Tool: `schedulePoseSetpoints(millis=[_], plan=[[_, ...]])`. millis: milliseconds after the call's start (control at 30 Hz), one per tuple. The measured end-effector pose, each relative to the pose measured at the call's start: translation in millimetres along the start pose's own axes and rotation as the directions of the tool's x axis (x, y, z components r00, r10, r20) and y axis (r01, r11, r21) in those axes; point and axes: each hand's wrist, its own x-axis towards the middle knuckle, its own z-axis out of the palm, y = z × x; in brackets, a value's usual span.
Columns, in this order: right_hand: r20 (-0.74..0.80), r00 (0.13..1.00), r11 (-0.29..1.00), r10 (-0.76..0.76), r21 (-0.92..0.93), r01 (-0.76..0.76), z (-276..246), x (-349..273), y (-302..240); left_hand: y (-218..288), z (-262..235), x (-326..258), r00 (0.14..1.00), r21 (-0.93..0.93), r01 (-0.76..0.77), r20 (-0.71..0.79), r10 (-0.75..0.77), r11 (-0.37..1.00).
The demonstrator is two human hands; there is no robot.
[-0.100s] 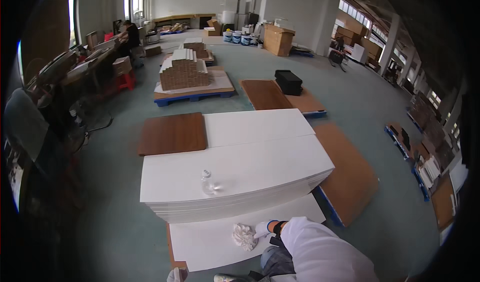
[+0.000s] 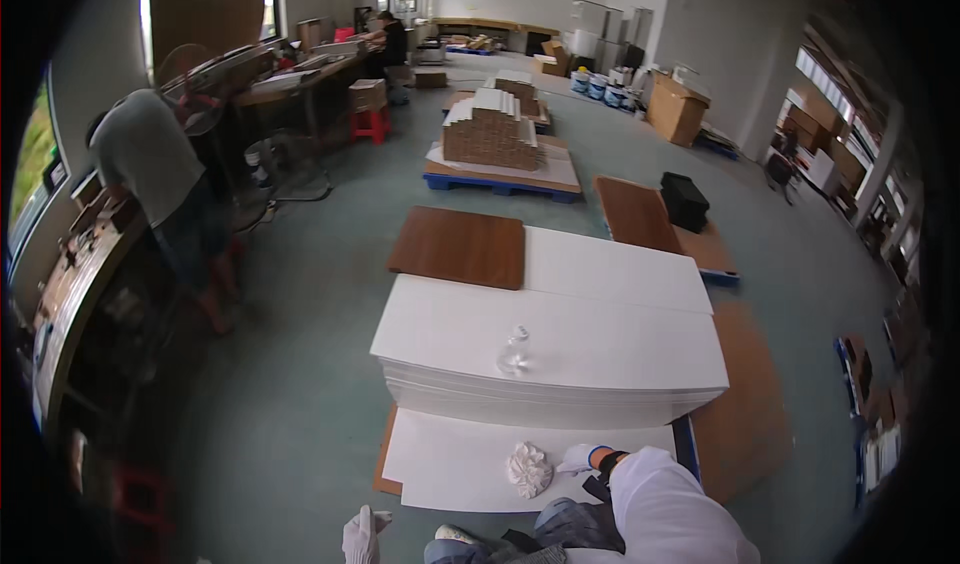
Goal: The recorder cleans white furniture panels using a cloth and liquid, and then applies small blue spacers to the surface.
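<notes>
My right hand (image 2: 577, 458), in a white glove with a dark band at the wrist, reaches in over the lower white board (image 2: 450, 461). Its fingers point left, stretched out and holding nothing, just short of a crumpled white cloth (image 2: 529, 470) lying on that board. My left hand (image 2: 362, 537), also white-gloved, is raised at the lower edge, left of the board's near corner. A finger and thumb stand apart there, with nothing visible between them. Beyond the cloth, a clear plastic bottle (image 2: 514, 352) stands on a thick stack of white boards (image 2: 620, 334).
A brown wood-look panel (image 2: 458, 248) rests on the stack's far left. Brown sheets (image 2: 742, 394) lie to the right. Farther back is a blue pallet (image 2: 500, 186) of stacked strips. One person (image 2: 160, 164) bends over a bench at left; another sits farther off.
The view has swung left, bringing the bending person into sight. My right hand has come slightly away from the crumpled cloth. More of my left hand now shows.
</notes>
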Motion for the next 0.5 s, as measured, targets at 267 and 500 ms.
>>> schedulePoseSetpoints(millis=[267, 500], plan=[[-0.094, 0.959, 0.916, -0.268, -0.334, 0.223, -44.1, 37.8, -106.3, 31.3, -118.5, -107.5, 0.950, 0.046, 0.100, -0.300, -0.082, 0.994], [0.090, 0.920, 0.767, -0.381, -0.526, 0.368, -93.0, 83.7, -261.6, -0.3, -156.5, -193.2, 0.775, -0.301, 0.147, -0.557, -0.298, 0.942]])
